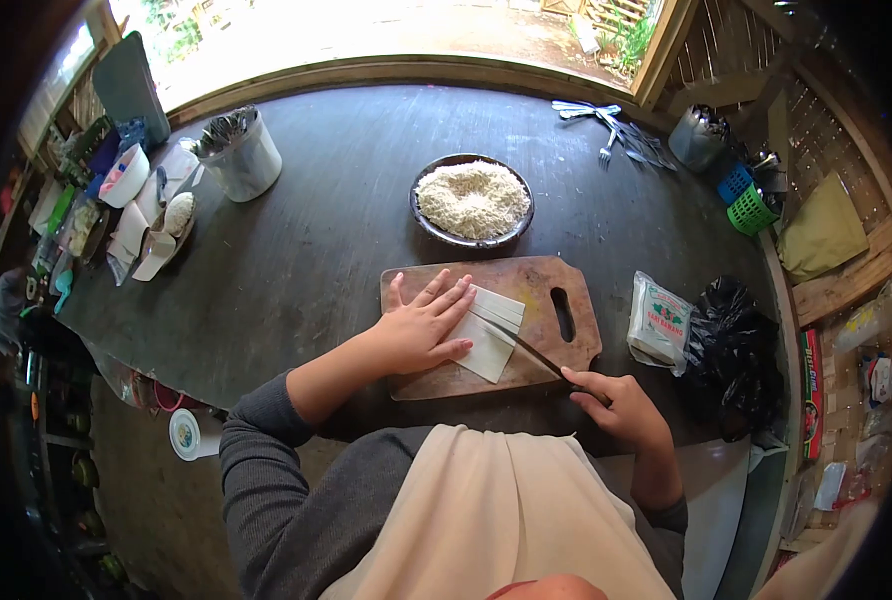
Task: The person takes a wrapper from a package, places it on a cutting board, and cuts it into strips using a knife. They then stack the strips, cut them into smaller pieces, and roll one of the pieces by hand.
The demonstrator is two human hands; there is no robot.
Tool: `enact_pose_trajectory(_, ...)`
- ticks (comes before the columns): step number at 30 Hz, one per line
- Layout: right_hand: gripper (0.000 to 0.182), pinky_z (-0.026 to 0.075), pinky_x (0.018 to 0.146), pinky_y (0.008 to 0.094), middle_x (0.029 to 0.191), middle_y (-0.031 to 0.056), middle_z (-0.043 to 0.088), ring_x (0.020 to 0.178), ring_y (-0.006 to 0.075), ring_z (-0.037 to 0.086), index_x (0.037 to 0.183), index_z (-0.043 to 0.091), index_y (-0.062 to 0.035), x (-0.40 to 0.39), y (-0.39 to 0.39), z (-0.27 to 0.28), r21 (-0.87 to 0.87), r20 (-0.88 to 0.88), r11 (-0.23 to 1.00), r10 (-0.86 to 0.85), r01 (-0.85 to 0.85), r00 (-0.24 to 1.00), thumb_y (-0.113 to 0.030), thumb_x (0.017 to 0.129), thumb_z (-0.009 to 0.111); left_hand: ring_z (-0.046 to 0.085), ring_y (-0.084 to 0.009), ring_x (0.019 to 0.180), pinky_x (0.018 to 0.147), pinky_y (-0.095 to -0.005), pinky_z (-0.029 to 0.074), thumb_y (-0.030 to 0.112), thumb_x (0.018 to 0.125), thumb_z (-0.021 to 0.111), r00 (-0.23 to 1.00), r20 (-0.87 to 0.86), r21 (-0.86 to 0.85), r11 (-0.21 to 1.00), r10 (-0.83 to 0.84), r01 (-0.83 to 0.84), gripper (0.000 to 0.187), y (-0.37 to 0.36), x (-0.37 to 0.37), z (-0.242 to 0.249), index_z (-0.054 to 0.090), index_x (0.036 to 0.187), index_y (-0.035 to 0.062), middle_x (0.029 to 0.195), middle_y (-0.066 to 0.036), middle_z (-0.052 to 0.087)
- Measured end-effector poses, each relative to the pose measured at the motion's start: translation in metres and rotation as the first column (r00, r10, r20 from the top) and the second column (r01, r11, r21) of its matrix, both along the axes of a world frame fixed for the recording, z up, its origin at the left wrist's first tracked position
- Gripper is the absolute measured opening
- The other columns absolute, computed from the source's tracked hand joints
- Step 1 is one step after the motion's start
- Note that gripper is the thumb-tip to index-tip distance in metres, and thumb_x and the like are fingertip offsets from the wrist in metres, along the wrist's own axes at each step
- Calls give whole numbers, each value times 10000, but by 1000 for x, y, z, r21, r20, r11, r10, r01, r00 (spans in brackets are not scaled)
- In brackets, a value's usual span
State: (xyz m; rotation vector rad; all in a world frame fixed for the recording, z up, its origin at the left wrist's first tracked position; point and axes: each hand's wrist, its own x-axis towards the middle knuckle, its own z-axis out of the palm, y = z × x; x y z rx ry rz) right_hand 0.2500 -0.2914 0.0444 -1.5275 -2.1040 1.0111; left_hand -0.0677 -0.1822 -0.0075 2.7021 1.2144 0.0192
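A wooden cutting board [561, 375] with a slotted handle lies on the dark table. On it are pale, thin square sheets [486, 358], with a cut strip along their upper part. My left hand [422, 325] rests flat on the sheets' left side, fingers spread. My right hand [616, 405] is wrapped round the handle of a knife [536, 355], whose blade lies across the sheets, pointing up and left. Behind the board stands a dark round bowl [514, 232] filled with a pale shredded or crumbly food [474, 200].
A white packet [659, 322] and a black plastic bag [731, 350] lie right of the board. Cutlery [614, 135] lies at the back right, near a green basket [752, 211]. A bucket of utensils [244, 160] and a white bowl [126, 178] stand at the left.
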Motion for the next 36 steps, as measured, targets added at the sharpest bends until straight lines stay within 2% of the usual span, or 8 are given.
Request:
enact_pose_trajectory(3, 366, 533, 749, 336, 1048, 177, 680, 818, 330, 683, 1233, 633, -114, -5, 4, -3, 84, -36, 996, -17, 20, 999, -138, 870, 673, 104, -293, 1487, 1044, -728, 46, 561, 953, 402, 999, 28, -42, 999, 17, -16, 713, 4, -9, 17, 297, 1501, 115, 1607, -79, 159)
enact_pose_trajectory(6, 376, 531, 762, 342, 1058, 182, 678, 843, 337, 680, 1247, 622, -109, -12, 5, -7, 83, -89, 997, 13, -6, 996, -136, 875, 664, 239, -296, 1451, 1084, -640, 148, 462, 930, 550, 996, 84, 36, 999, 10, -13, 582, 8, -20, 28, 480, 1389, 112, 1554, -109, 299)
enact_pose_trajectory(8, 397, 532, 749, 354, 1021, 188, 684, 838, 346, 675, 1268, 601, -106, -15, 9, -16, 198, -103, 977, 102, -80, 989, -126, 875, 653, 408, -277, 1356, 1075, -535, 283, 390, 893, 634, 964, 229, -53, 987, -136, 152, 432, 13, -27, 29, 620, 1221, 110, 1436, -99, 472)
enact_pose_trajectory(11, 407, 531, 734, 370, 965, 190, 685, 819, 355, 669, 1275, 589, -110, -20, 14, -20, 218, -78, 970, 122, -103, 989, -120, 872, 649, 491, -243, 1276, 1033, -480, 372, 376, 878, 656, 991, 116, -133, 987, -73, 89, 355, -15, -14, 46, 670, 1109, 106, 1340, -84, 559)
enact_pose_trajectory(17, 388, 532, 738, 384, 962, 193, 684, 820, 364, 666, 1254, 594, -94, -31, 17, -15, 197, -58, 973, 132, -119, 990, -122, 872, 648, 429, -363, 1311, 1033, -531, 367, 458, 884, 625, 934, 185, 154, 948, -306, 280, 567, -54, 2, 32, 518, 1355, 160, 1451, -209, 407)
enact_pose_trajectory(20, 382, 535, 759, 385, 1006, 195, 682, 854, 366, 668, 1253, 594, -88, -34, 18, -13, 230, -77, 967, 130, -109, 989, -127, 876, 644, 377, -397, 1328, 1033, -540, 362, 478, 891, 606, 934, 173, 144, 947, -311, 289, 646, -54, 3, 21, 420, 1439, 189, 1476, -218, 338)
enact_pose_trajectory(26, 371, 533, 767, 392, 1009, 197, 682, 863, 366, 668, 1249, 599, -93, -36, 20, -11, 201, -104, 973, 137, -114, 985, -134, 883, 638, 368, -374, 1297, 1028, -543, 362, 461, 908, 589, 887, 211, 182, 908, -411, 377, 579, -52, 3, 5, 454, 1416, 219, 1386, -181, 395)
enact_pose_trajectory(36, 371, 529, 741, 393, 948, 188, 684, 825, 352, 665, 1253, 604, -106, -34, 24, -12, 190, -51, 968, 176, -164, 983, -138, 885, 638, 351, -376, 1318, 996, -625, 374, 495, 904, 565, 919, 208, 77, 942, -335, 326, 549, -55, 4, -3, 481, 1382, 236, 1403, -158, 389)
